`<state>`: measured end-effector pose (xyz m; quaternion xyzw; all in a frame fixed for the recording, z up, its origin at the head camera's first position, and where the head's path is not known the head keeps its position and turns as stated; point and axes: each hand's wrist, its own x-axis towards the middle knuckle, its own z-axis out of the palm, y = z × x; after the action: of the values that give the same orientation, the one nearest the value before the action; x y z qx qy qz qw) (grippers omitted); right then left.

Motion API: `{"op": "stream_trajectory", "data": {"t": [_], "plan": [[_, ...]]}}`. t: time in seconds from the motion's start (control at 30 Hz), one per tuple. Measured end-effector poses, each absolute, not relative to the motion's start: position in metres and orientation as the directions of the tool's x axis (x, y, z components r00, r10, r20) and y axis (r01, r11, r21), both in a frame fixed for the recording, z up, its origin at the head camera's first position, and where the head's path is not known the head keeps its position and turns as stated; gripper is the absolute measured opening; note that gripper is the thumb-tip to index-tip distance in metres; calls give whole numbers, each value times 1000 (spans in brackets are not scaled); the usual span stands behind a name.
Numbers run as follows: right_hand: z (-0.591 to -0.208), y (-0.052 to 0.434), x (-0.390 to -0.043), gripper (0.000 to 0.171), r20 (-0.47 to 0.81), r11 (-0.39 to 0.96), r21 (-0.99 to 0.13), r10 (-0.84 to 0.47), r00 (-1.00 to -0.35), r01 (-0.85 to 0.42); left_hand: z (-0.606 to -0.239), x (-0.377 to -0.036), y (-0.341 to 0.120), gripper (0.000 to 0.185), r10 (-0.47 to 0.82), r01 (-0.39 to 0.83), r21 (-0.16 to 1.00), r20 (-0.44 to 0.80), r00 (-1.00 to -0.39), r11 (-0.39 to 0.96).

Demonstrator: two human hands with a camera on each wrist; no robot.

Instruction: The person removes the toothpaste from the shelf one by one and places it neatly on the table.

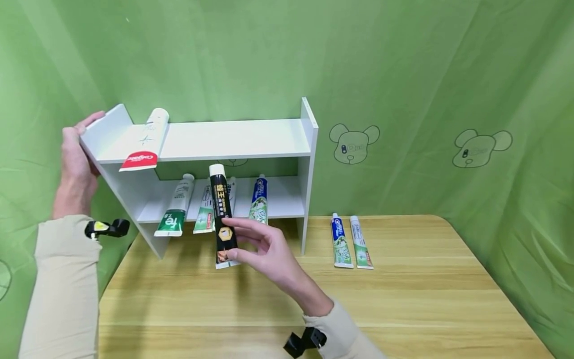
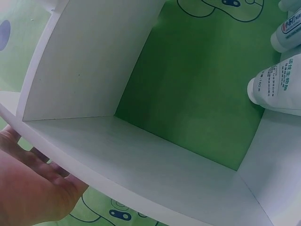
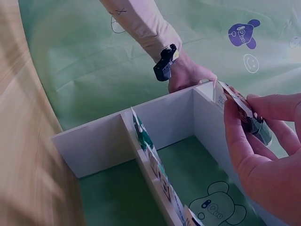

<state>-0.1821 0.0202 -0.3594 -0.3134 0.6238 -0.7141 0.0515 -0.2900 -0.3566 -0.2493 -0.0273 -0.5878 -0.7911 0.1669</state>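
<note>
The right hand (image 1: pixel 269 249) pinches the black tube (image 1: pixel 220 207) near its flat end, closed to its width, at the shelf's (image 1: pixel 235 139) near side; the left hand (image 1: pixel 76 154) grips the shelf's left side. The tube is probably light, soft, slick and hardly fragile; hold its middle gently, without squeezing.
</note>
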Motion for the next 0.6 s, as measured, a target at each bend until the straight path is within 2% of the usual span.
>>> {"op": "stream_trajectory", "data": {"t": [0.3,0.6], "plan": [[-368,35,-177,55,368,-188,-930,-438,-820,-317,-245,-291,-357,47,-230,292,923,236,-944,-250],[-376,47,-173,58,321,-201,-945,-433,-843,-256,-248,-291,-357,46,-234,289,919,229,-945,-267]]}}
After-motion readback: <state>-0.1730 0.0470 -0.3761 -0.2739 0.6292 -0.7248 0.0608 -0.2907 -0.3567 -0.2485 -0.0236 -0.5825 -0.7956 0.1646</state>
